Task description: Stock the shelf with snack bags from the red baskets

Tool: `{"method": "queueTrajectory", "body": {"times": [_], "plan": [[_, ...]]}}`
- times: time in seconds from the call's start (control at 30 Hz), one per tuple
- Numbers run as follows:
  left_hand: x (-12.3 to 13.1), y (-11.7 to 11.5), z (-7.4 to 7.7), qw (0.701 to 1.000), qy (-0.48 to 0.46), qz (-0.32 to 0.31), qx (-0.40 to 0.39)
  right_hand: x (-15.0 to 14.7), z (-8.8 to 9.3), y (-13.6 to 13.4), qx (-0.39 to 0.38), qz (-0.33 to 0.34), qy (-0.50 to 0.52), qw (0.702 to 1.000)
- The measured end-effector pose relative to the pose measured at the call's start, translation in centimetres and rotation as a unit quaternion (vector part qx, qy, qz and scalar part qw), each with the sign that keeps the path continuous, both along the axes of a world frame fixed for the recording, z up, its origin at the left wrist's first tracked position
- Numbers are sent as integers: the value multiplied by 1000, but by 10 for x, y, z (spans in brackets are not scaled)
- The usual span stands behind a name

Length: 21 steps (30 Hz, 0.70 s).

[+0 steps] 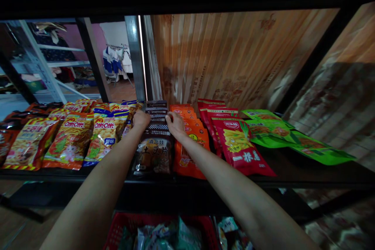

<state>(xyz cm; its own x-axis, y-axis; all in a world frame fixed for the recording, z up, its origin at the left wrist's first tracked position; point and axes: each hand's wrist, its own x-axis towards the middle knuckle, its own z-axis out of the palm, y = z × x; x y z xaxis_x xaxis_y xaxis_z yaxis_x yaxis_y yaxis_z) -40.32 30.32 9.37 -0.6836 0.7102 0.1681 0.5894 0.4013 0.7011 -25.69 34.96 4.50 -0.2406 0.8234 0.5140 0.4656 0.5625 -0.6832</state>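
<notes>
A row of dark brown potato chip bags (155,152) stands one behind another in the middle of the shelf, their checkered top edges stepping back. At the left edge of a bag toward the back, my left hand (141,119) is closed, its fingertips partly hidden. My right hand (176,124) pinches the right edge of the same row, thumb toward the bag. Exactly which bag each hand grips is hard to tell. Orange snack bags (191,140) lie right beside my right wrist. Blue and yellow snack bags (107,134) stand left of my left forearm.
Further left are orange and yellow noodle snack bags (68,140); to the right, red bags (241,148) and green bags (304,140). A black shelf board (295,170) carries them, with another board close overhead. Below is a red basket (117,228) of packets. A curtain (234,54) hangs behind.
</notes>
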Motion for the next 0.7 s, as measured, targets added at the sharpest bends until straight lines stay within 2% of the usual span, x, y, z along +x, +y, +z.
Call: {"method": "queueTrajectory", "body": {"times": [0.1,0.17,0.23,0.33,0.43,0.53,0.6,0.7], "plan": [[18,-17,7,997,73,-4,9,9,7,-7,31,-5,-10,999],[33,-37,6,978,196,-52,55,17,9,-15,49,4,-8,999],[47,-64,0,943,298,-108,103,25,10,-25,70,21,-3,997],[62,-110,-23,904,373,-172,118,35,8,-44,99,51,-1,994],[68,-146,-53,881,401,-214,132,37,6,-61,118,77,2,990],[67,-166,-72,879,400,-222,132,30,8,-77,129,99,22,987],[64,-172,-74,883,390,-224,137,22,13,-88,131,110,38,985],[49,-180,-62,891,367,-199,177,6,21,-107,113,141,46,982]]}}
